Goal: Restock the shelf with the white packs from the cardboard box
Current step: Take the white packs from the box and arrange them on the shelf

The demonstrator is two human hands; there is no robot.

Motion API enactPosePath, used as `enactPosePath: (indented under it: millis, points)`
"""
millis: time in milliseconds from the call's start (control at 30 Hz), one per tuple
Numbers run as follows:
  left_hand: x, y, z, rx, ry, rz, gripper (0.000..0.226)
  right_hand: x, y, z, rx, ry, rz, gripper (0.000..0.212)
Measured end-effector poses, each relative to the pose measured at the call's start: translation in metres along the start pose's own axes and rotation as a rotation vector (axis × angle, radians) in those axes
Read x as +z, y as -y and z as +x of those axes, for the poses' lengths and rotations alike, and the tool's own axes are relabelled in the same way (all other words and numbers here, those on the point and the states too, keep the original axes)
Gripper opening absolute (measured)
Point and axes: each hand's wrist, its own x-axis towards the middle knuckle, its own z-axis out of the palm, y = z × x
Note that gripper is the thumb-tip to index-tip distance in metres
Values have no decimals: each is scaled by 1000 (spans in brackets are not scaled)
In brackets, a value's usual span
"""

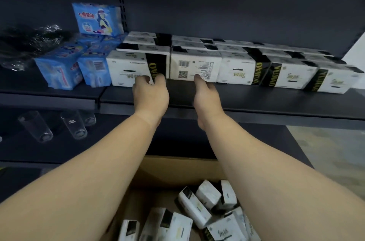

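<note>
On the shelf (237, 98), my left hand (151, 94) curls its fingers on a white pack (136, 69), my right hand (206, 94) fingertips touching the next; they look light, soft, best gripped by the ends, more waiting in the cardboard box (177, 171).

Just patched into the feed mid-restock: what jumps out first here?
Two bare forearms reach up the middle, the left hand and right hand touching the row of white tissue packs with black-and-gold bands on the dark metal shelf. Below, an open brown cardboard box holds more white packs.
</note>
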Motion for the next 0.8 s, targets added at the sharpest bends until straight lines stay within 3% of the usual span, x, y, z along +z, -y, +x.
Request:
enactPosePath:
  millis: [233,433,567,800]
  points:
    - [68,-8,-83,22,-17,-6,24,-106,5,-7,-18,25,-7,51]
    - [127,-14,-146,-39,87,-8,28,-193,10,-18,8,4,-54,48]
    - [149,-3,-170,-76,140,14,27,-230,4,-19,44,-8,-73,28]
    - [174,39,-192,-149,205,87,26,-268,-40,-15,164,-48,-123,39]
